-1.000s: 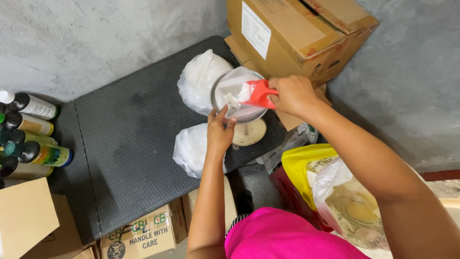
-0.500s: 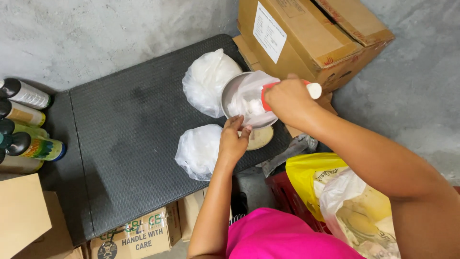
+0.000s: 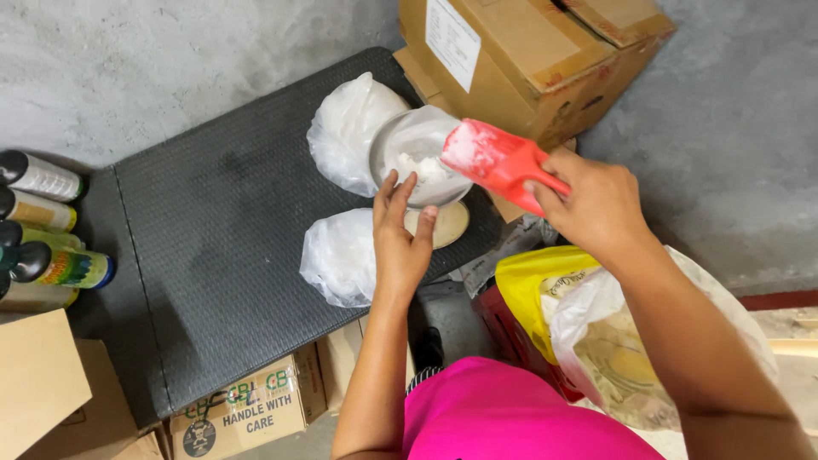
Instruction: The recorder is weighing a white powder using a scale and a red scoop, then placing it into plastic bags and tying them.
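My right hand point(image 3: 596, 204) grips a red plastic scoop point(image 3: 494, 158) dusted with white powder, held just right of a metal bowl point(image 3: 416, 153). The bowl is lined with a clear plastic bag and holds white powder; it rests on a small scale point(image 3: 449, 224). My left hand point(image 3: 400, 234) has its fingers apart, with the fingertips touching the bowl's near rim. Two filled plastic bags of white powder lie on the dark grey platform point(image 3: 213, 238): one behind the bowl point(image 3: 345, 128), one to the left of my left hand point(image 3: 336, 255).
Several spray cans point(image 3: 43, 230) stand at the platform's left edge. A large cardboard box point(image 3: 528, 60) sits behind the bowl. Smaller boxes point(image 3: 239, 413) line the near side. A yellow bag point(image 3: 545, 290) and a clear bag point(image 3: 613, 341) lie at my right. The floor is grey concrete.
My right hand has drawn the red scoop back out of the bowl to the right and tipped it. My left hand stays at the bowl's rim.
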